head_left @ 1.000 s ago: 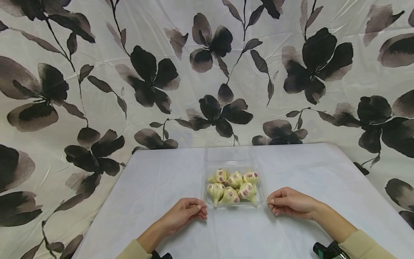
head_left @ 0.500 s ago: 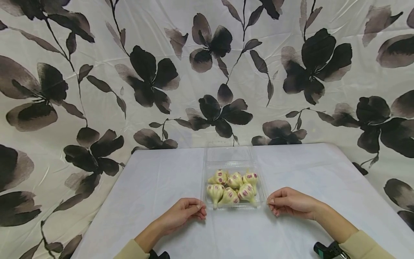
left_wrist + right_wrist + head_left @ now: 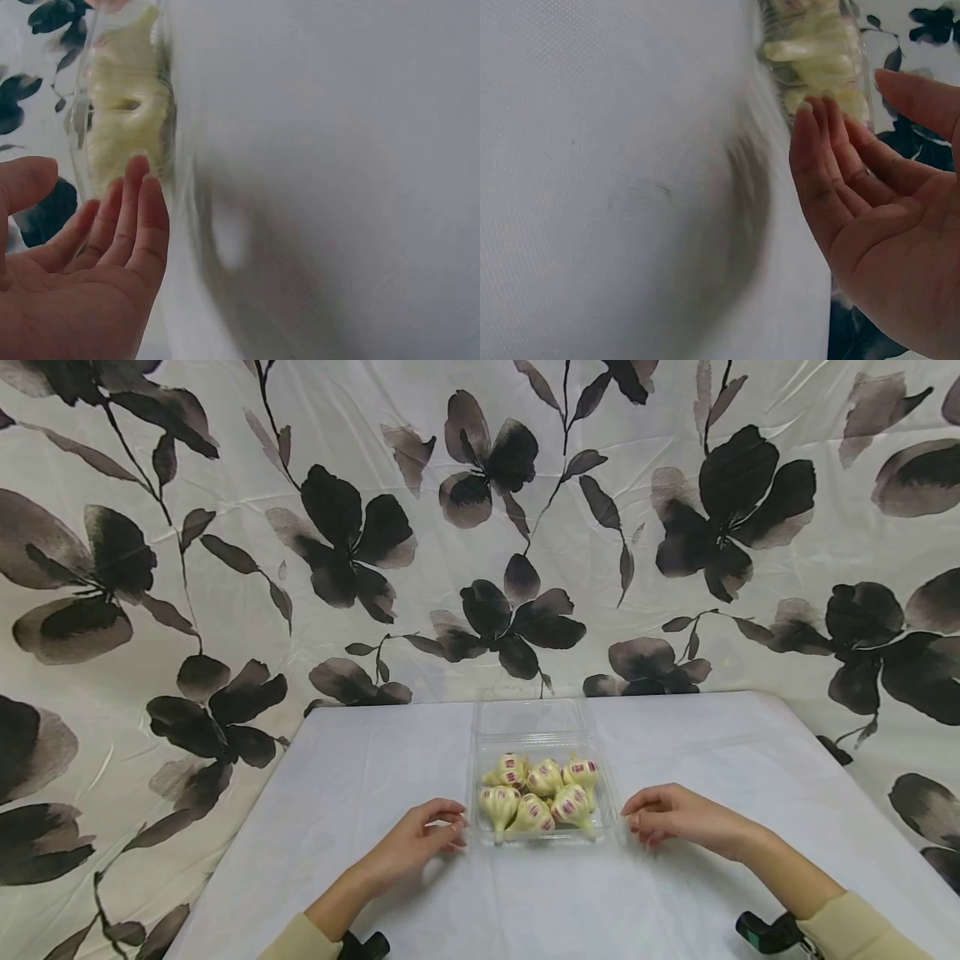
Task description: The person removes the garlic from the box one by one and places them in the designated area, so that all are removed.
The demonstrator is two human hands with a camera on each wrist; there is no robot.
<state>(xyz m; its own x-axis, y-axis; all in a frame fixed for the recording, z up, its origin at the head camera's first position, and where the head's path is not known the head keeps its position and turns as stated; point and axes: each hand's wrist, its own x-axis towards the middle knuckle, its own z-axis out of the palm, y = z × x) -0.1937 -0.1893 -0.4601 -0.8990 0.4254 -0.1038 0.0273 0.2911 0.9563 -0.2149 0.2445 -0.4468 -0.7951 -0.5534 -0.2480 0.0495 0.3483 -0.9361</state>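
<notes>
Several pale yellow garlic bulbs [image 3: 532, 813] with purple markings lie in two rows inside a clear plastic clamshell box [image 3: 542, 837]. Its transparent lid [image 3: 531, 720] is folded back, away from me. Beside the box's front left corner is my left hand [image 3: 415, 841], fingers loosely bent and nothing held. My right hand [image 3: 678, 818] hovers by the opposite side, equally bare, its thumb apart from the fingers. In the left wrist view the fingertips [image 3: 137, 166] overlap the box wall. The right wrist view likewise has the fingers [image 3: 807, 142] right by the box, palm facing it.
The box stands at mid-table on a white-covered table [image 3: 375, 760]. Behind the table's far edge hangs a white cloth [image 3: 435, 577] printed with dark flowers. Dark wrist-worn devices [image 3: 768, 932] show under both forearms near the bottom of the head view.
Both hands have lifted slightly and moved forward, and their thumbs have spread from the fingers. The left hand has shifted a little left. The box and garlic bulbs have stayed in place.
</notes>
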